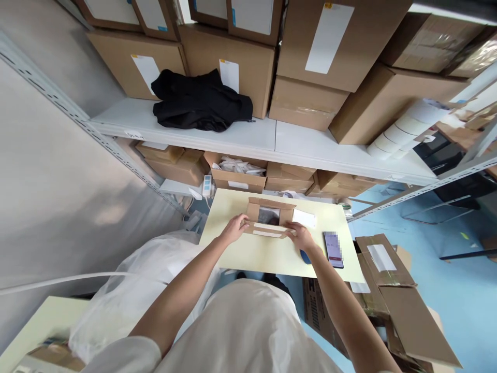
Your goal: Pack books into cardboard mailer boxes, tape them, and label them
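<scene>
A small cardboard box (pixel 254 211) sits on the pale yellow table (pixel 248 254) with its flaps raised. Inside it lies something grey and dark (pixel 268 215) that I cannot make out. My left hand (pixel 235 229) grips the box's left end, fingers closed on the edge. At the right end, my right hand (pixel 301 237) holds the box by its front flap and corner. Partly hidden by my right wrist is a blue object (pixel 305 257). A white paper (pixel 305 218) lies just beyond my right hand, and a phone (pixel 333 249) with a lit screen lies further right.
Behind the table stands a shelf (pixel 233 137) with large cartons (pixel 229 67), a black garment (pixel 202 101) and white rolls (pixel 404 129). Below it, an open carton (pixel 238 181) holds white items. Opened cardboard boxes (pixel 411 311) stand at right; a translucent plastic bag (pixel 128 295) bulges at left.
</scene>
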### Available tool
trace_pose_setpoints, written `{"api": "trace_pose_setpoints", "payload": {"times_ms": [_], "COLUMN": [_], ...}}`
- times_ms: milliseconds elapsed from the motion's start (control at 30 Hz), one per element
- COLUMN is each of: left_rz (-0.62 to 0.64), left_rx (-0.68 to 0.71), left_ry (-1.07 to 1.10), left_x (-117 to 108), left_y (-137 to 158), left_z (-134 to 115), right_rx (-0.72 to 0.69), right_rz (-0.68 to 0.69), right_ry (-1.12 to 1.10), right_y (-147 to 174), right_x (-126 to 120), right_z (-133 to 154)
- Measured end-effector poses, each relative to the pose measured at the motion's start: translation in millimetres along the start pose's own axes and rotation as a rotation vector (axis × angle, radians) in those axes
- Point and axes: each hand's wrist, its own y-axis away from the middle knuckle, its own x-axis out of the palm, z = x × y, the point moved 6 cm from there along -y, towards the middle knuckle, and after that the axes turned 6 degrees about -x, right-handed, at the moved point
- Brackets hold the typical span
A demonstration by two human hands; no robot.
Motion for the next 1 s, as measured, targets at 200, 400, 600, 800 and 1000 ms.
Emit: {"api": "trace_pose_setpoints", "payload": {"times_ms": [200, 400, 600, 800, 1000], "left_rz": [-0.025, -0.230, -0.263, -0.316, -0.342], "left_rx": [-0.103, -0.203, -0.398, -0.398, -0.113], "left_ry": [-0.020, 0.056, 0.263, 0.244, -0.231], "left_x": [3.7, 2.4, 21.0, 32.8, 23.2], "left_y": [15.7, 30.7, 20.2, 31.6, 35.8], "left_z": [-2.7, 1.2, 17.8, 19.1, -17.5], "right_rx": [0.140, 0.218, 0.014, -0.221, -0.223], "right_rz": [-0.045, -0.196, -0.193, -0.042, -0.040], "right_ry": [-0.087, -0.063, 0.195, 0.360, 0.387], "right_y": [16.0, 26.2, -4.9, -4.5, 6.8], "right_x": [6.1, 3.4, -8.1, 1.9, 17.4], "right_z": [-5.4, -5.4, 0.5, -5.8, -12.8]}}
